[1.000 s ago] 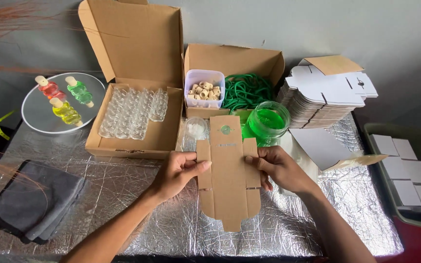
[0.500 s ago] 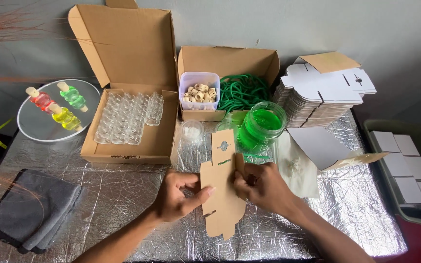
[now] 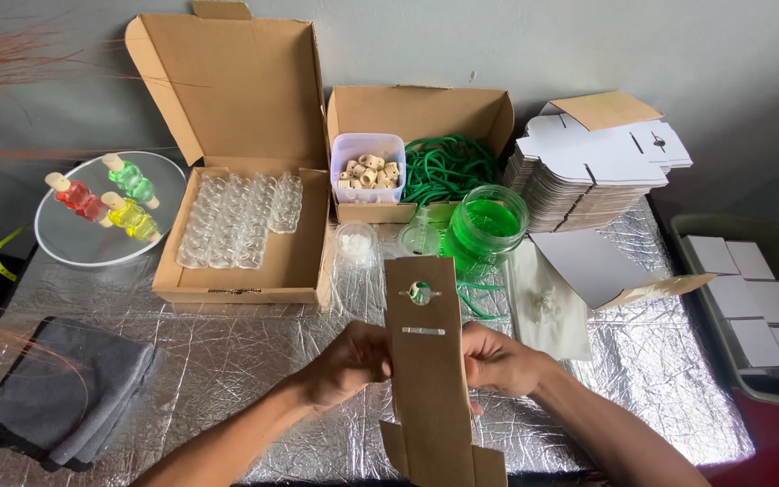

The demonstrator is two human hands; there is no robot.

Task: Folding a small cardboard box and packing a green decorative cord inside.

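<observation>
Left hand: the left hand [image 3: 351, 361] is gripping the left edge of the cardboard blank [image 3: 429, 379], fingers closed on it.
Right hand: the right hand [image 3: 498, 361] is clasping the blank's right edge.
Cardboard blank: it is standing upright between both hands, above the foil-covered table [image 3: 227, 361], its hang hole near the top.
Behind it: a green jar [image 3: 487, 225] is sitting near a stack of flat boxes [image 3: 588, 171].
Left side: an open box [image 3: 245, 225] is holding clear bottles; a grey cloth [image 3: 69, 392] is lying at the table's near corner.

Matt brown cardboard blank [image 3: 427, 379], crinkled shiny foil table cover [image 3: 254, 361], glossy glass jar [image 3: 487, 224]
</observation>
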